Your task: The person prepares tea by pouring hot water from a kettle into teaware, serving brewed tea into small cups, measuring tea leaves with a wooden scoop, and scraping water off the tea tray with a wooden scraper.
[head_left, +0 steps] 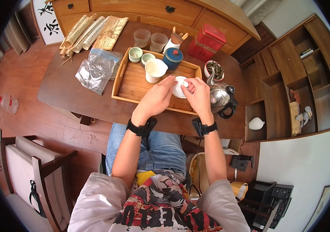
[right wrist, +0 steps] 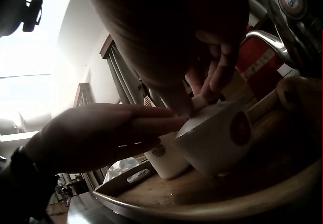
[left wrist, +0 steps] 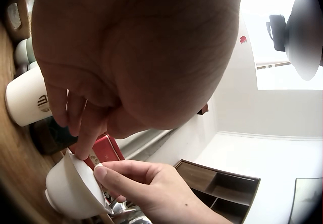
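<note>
Clearly the tea-making was only partly along, as far as the views let one judge: the wooden tray (head_left: 128,83) was already laid out on the worktop (head_left: 62,91) with two small green cups (head_left: 135,54), a tall white pitcher (head_left: 155,70) and a blue lidded jar (head_left: 172,58), a bowl of dry tea leaves (head_left: 214,69) stood just beside the tray, and the metal kettle (head_left: 222,96) waited near its right end, yet no liquid showed in any cup and the leaves looked untouched, so filling and pouring seemed to remain. Both hands met over the white lidded cup (head_left: 179,87), which sat on the tray near its right front corner and appeared tilted in the wrist views. The right hand (head_left: 199,96) had its thumb and fingertips (right wrist: 209,85) curled in a pinch on the small knob of the lid (right wrist: 202,114), the other fingers bent close above it. The left hand (head_left: 155,98) lay nearly flat, its fingers (right wrist: 146,125) stretched out straight and together, the tips touching the cup's rim at the left side, steadying rather than grasping. Whether the lid was seated or slightly lifted was hard to tell, since the right wrist view was dark and the hands hid the rim from above. A red tin (head_left: 207,40) and two glass cups (head_left: 149,38) stood behind the tray
</note>
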Available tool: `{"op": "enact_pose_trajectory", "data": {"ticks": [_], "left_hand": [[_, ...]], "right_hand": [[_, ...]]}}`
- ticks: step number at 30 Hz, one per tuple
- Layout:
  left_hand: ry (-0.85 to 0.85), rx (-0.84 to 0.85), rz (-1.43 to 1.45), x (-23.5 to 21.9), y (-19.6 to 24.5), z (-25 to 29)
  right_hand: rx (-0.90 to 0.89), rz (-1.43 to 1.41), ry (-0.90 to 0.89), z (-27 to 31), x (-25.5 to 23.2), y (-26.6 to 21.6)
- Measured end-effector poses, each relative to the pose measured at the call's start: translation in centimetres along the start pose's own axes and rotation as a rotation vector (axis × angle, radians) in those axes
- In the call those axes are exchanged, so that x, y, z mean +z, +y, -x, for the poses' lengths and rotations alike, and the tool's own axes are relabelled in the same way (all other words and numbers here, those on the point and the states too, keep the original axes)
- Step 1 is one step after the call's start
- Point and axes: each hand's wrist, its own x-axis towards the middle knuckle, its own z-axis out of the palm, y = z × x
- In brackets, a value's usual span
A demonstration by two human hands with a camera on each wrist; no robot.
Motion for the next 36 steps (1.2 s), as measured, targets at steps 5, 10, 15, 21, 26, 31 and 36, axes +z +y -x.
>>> {"op": "enact_pose_trajectory", "data": {"ticks": [5, 10, 15, 21, 26, 31, 36], "left_hand": [[0.011, 0.020, -0.030, 0.23, -0.09, -0.03], [0.002, 0.010, -0.001, 0.13, 0.10, -0.04], [0.002, 0.012, -0.002, 0.01, 0.13, -0.04], [-0.010, -0.039, 0.077, -0.22, 0.72, -0.12], [-0.006, -0.028, 0.052, -0.14, 0.45, -0.11], [0.001, -0.005, 0.029, -0.08, 0.12, -0.01], [0.014, 0.005, -0.002, 0.02, 0.02, -0.01]], "right_hand": [[0.001, -0.014, 0.008, -0.03, 0.01, 0.06], [0.002, -0.017, 0.005, -0.03, 0.02, 0.18], [0.005, -0.014, -0.006, -0.06, -0.14, 0.04], [0.008, -0.004, -0.015, -0.10, -0.17, 0.14], [0.012, -0.005, -0.015, -0.07, -0.16, 0.04], [0.022, -0.002, -0.005, 0.06, -0.04, 0.06], [0.061, -0.031, 0.001, 0.16, -0.05, -0.27]]}}
